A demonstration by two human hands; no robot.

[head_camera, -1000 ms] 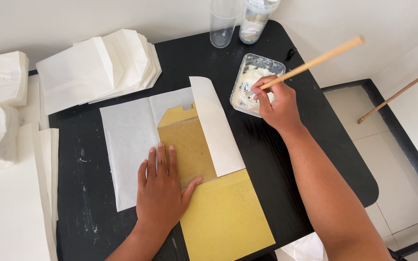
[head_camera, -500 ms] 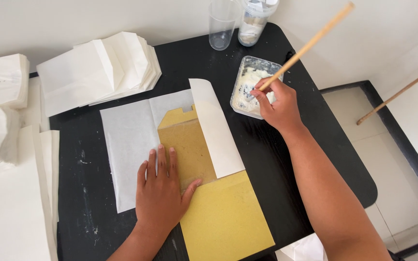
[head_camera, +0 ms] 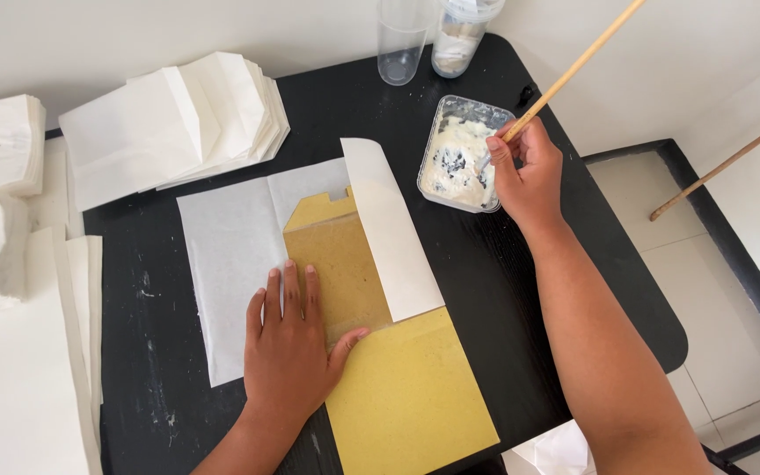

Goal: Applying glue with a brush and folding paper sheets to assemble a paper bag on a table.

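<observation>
My left hand (head_camera: 290, 352) lies flat, fingers spread, on a white paper sheet (head_camera: 230, 255) and the yellow-brown cardboard template (head_camera: 398, 396) set on it. The sheet's right flap (head_camera: 389, 229) is folded up over the template. My right hand (head_camera: 528, 171) grips a long wooden stick (head_camera: 573, 69), its lower end dipped in a clear plastic tray of white paste (head_camera: 455, 154) at the table's back right.
The black table (head_camera: 503, 281) carries a fanned stack of finished white paper bags (head_camera: 169, 127) at the back left. More white paper piles (head_camera: 10, 308) lie along the left. Two clear plastic cups (head_camera: 402, 40) stand at the back. Another wooden stick (head_camera: 723, 167) leans at the right.
My right hand has tilted the stick more upright while stirring its end in the paste tray. My left hand and the paper have stayed put.
</observation>
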